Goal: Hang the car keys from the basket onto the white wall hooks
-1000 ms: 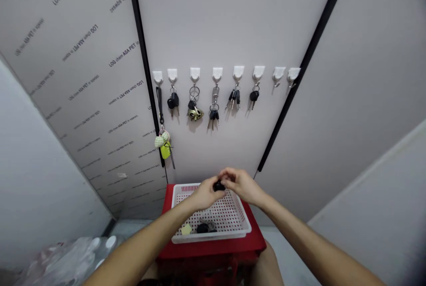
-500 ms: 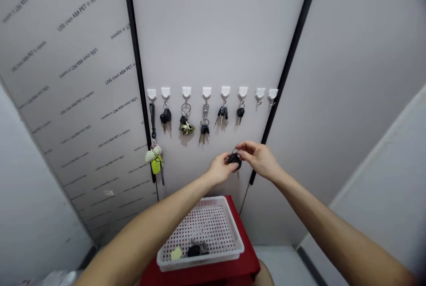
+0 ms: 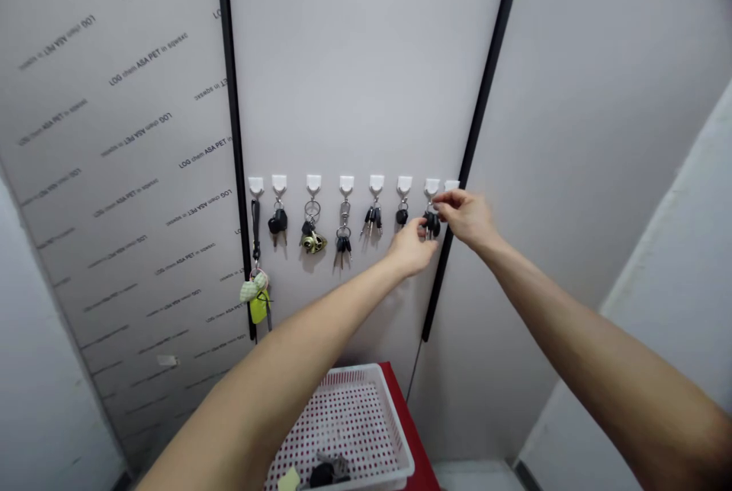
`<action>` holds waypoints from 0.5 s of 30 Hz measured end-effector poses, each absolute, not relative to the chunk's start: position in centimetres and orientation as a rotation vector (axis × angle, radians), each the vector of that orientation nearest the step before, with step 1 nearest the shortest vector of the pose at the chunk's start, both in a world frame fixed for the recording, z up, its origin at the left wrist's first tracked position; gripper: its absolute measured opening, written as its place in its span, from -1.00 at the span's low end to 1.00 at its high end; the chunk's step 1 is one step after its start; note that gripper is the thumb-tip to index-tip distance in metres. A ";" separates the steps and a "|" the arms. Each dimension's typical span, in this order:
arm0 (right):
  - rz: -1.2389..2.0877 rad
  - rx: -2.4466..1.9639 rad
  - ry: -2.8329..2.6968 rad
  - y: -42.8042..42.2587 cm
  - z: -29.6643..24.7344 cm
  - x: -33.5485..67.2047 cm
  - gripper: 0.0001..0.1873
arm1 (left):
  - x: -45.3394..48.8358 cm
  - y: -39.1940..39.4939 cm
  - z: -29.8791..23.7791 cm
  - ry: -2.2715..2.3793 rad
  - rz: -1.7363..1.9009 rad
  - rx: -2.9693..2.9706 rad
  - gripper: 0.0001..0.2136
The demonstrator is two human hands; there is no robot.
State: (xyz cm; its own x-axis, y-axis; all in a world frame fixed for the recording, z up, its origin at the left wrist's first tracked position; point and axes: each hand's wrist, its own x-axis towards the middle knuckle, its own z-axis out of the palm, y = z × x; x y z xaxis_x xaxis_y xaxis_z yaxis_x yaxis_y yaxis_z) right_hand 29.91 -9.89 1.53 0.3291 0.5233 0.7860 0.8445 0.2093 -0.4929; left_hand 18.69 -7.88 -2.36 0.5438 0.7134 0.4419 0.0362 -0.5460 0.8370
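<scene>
A bunch of black-headed keys point(image 3: 432, 224) is at the second white hook from the right point(image 3: 431, 186), its ring up against the metal hook. Whether the ring is fully over the hook is hard to tell behind my fingers. My right hand point(image 3: 467, 218) pinches the ring at the top from the right. From below left, the fingertips of my left hand point(image 3: 412, 248) are closed on the black key heads. Just left of them hang other black keys point(image 3: 402, 215), partly covered by my left hand. The rightmost hook point(image 3: 451, 185) is half hidden behind my right hand.
Along the wall hang further key bunches point(image 3: 278, 223), one with a gold-coloured charm point(image 3: 314, 242), and a black strap with a yellow-green tag point(image 3: 259, 306). Below stands a white perforated basket point(image 3: 405, 451) on a red surface point(image 3: 420, 445), holding dark keys point(image 3: 322, 473) and a yellow piece point(image 3: 289, 479).
Both hands have moved up and to the right with the keys, from below the row of hooks to the second hook from the right. The camera view has tilted upward.
</scene>
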 end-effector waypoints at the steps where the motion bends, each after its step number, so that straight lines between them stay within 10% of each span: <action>1: -0.393 -1.454 -1.299 -9.4 1.9 30.2 -0.82 | 18.8 -7.9 -1.8 0.606 1.047 1.971 -0.59; 15: -0.641 -1.499 -1.246 -11.4 -2.7 28.2 -0.73 | 12.8 -8.6 -10.8 0.674 0.617 2.100 -0.63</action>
State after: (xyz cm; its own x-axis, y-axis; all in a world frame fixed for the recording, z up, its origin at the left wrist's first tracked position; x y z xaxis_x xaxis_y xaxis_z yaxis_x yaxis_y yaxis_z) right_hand 28.17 -11.38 -2.71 0.3178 0.3716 0.8723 0.9258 0.0768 -0.3700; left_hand 12.76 -8.58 -10.82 0.7361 0.6501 0.1884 0.2448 -0.5152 0.8214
